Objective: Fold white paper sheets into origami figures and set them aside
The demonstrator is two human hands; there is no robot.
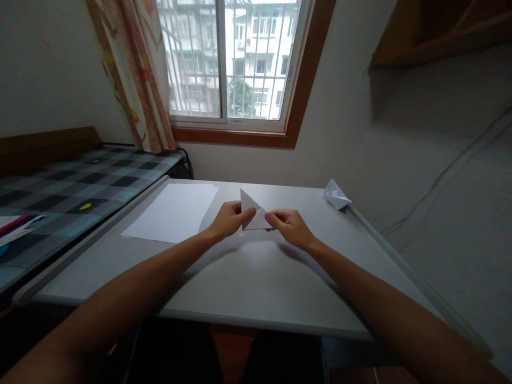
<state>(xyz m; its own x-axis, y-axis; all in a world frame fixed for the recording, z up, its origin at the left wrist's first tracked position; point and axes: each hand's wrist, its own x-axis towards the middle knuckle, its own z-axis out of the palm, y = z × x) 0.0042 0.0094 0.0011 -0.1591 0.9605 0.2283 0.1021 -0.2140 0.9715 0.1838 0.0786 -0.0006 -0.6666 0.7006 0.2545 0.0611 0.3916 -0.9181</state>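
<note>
A folded piece of white paper (pixel 250 217), roughly triangular with a pointed top, is held up just above the table between both hands. My left hand (pixel 231 217) pinches its left side, the thumb lying across the front face. At the lower right corner, my right hand (pixel 288 223) grips the paper between thumb and fingers. The fingers behind the paper are mostly hidden. Over at the table's far right edge sits a folded white paper boat (pixel 336 195), apart from both hands.
White paper sheets (pixel 172 210) lie flat at the left of the white table (pixel 256 288). Left of the table is a bed with a checked cover (pixel 120 165), with papers on it. Beyond stand a barred window (pixel 228 64) and a curtain (pixel 136 69). A wooden shelf (pixel 448 48) hangs upper right.
</note>
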